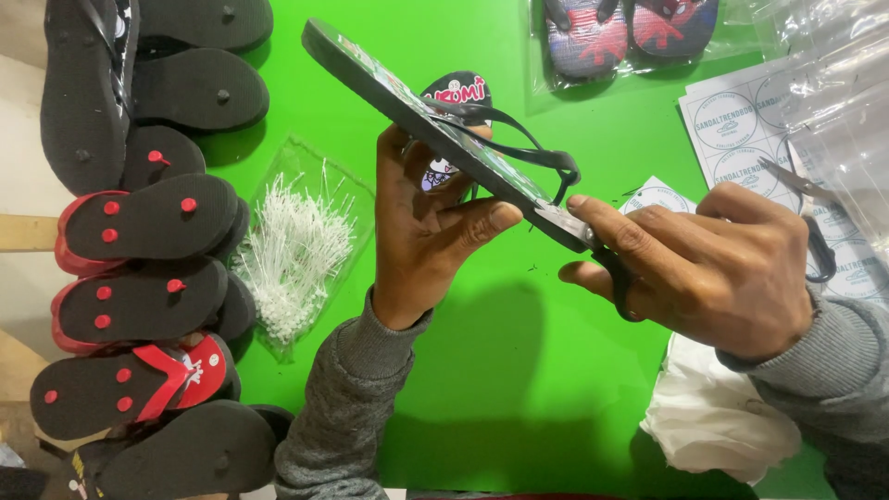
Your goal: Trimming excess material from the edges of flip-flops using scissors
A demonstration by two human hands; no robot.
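My left hand grips a flip-flop by its middle and holds it tilted, edge-on, above the green table. The flip-flop has a black sole, a printed top face and a black strap. A round printed tag shows behind the strap. My right hand is closed on a pair of black-handled scissors. Their silver blades meet the flip-flop's lower end, right beside my left thumb.
Stacks of black and red flip-flops line the left edge. A clear bag of white plastic fasteners lies beside them. Bagged sandals, round-sticker sheets, clear plastic bags and a white bundle lie at the right.
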